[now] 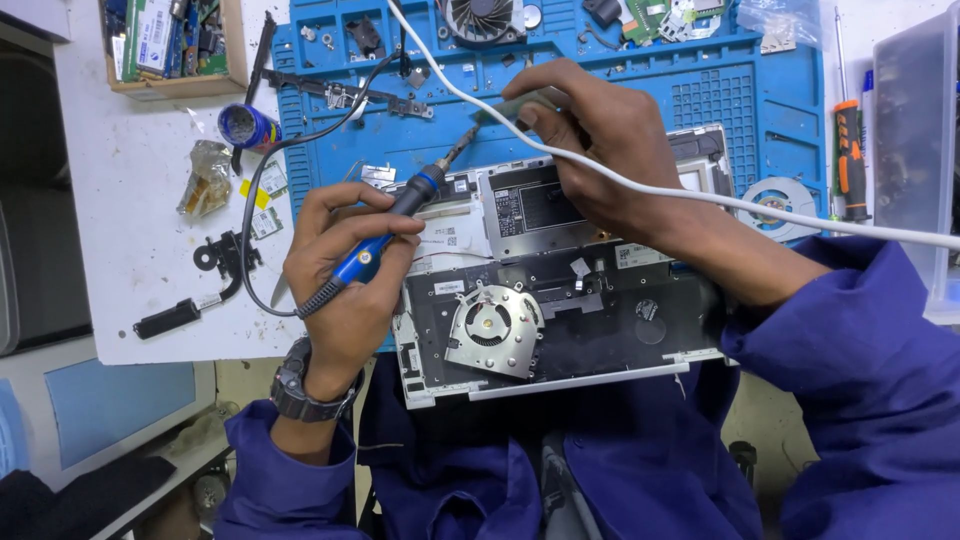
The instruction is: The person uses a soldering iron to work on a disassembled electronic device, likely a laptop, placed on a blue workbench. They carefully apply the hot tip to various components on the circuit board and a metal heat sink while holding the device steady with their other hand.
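Soldering iron in the left hand, a small green piece pinched in the right, both over the opened laptop.

The left hand (345, 270) is wrapped around the blue-handled soldering iron (390, 225), fingers curled tight on the grip, its tip angled up and right toward the right hand's fingertips. The right hand (600, 140) pinches a small green strip-like piece (505, 108) between thumb and fingers, just above the iron's tip; whether tip and piece touch, I cannot tell. Below them lies the opened laptop chassis (560, 330), its round cooling fan (492, 328) exposed near the front edge, the upper part resting on the blue repair mat (740, 90). A white cable (800, 215) crosses over the right wrist. An orange-handled screwdriver (850, 160) lies at the mat's right edge, well apart.
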